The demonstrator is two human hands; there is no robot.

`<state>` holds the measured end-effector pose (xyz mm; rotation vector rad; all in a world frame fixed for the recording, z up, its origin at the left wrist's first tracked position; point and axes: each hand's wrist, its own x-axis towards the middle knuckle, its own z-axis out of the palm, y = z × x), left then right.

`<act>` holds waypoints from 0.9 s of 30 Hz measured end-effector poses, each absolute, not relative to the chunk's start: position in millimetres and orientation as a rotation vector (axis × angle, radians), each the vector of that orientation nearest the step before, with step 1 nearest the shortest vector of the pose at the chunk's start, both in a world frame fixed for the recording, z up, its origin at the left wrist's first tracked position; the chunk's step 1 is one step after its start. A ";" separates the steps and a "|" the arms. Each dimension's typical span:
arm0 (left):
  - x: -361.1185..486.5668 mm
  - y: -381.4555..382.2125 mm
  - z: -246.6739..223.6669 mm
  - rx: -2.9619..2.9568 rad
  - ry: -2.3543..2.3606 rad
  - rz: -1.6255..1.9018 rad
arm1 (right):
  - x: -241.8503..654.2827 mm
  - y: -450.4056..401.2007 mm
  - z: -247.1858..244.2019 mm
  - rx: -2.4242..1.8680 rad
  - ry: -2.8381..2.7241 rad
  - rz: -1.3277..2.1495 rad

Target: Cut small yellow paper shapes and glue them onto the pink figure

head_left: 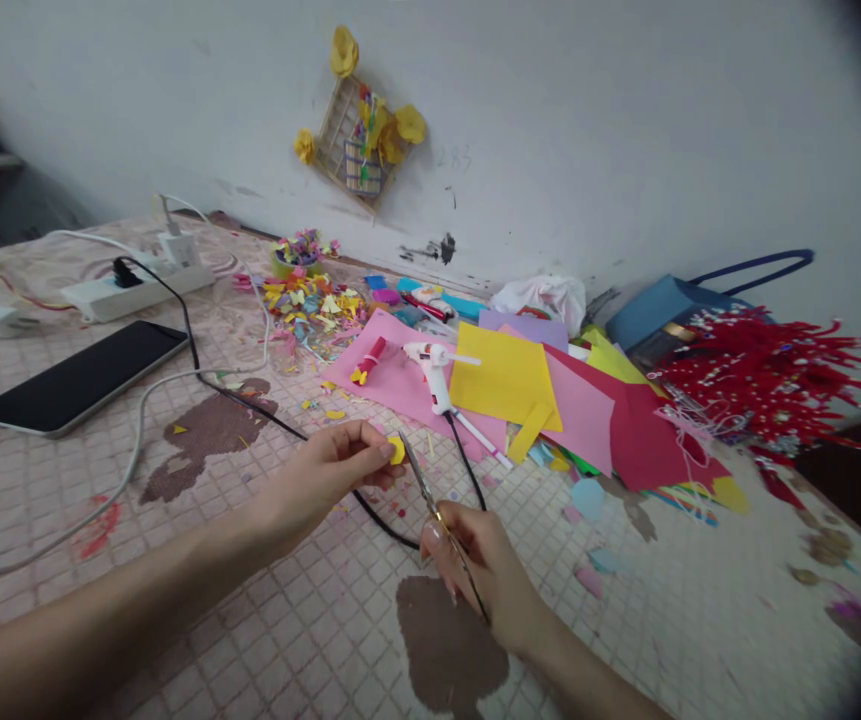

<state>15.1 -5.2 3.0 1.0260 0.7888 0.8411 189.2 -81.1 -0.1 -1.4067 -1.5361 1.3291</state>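
A small yellow paper piece (397, 450) is near the centre of the frame, pinched between the thumb and fingers of the left hand (344, 458). Just right of it, the right hand (475, 560) has its fingers curled around slim metal scissors (422, 485), their tips pointing up beside the yellow piece; whether they touch it is unclear. Both hands are above a bench (287, 620) with a worn, grid-patterned cover. Just beyond them, a white glue gun (430, 368) lies on coloured paper, beside a bright yellow sheet (501, 375). Loose paper scraps (317, 305) are heaped at upper centre-left. At left are a dark-screened tablet (85, 380) and a white power strip (111, 295); at right, a bristling red bundle (760, 375). Yellow flowers trim a wall hanging (359, 140) at upper centre.
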 end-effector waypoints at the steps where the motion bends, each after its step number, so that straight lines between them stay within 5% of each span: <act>1: 15.3 -5.4 3.0 1.027 0.787 0.840 | 189.2 -81.0 -0.2 -1.413 -1.534 1.332; 27: 16.9 -6.9 2.0 1.017 0.782 0.853 | 189.8 -79.9 -4.3 -1.482 -1.586 1.250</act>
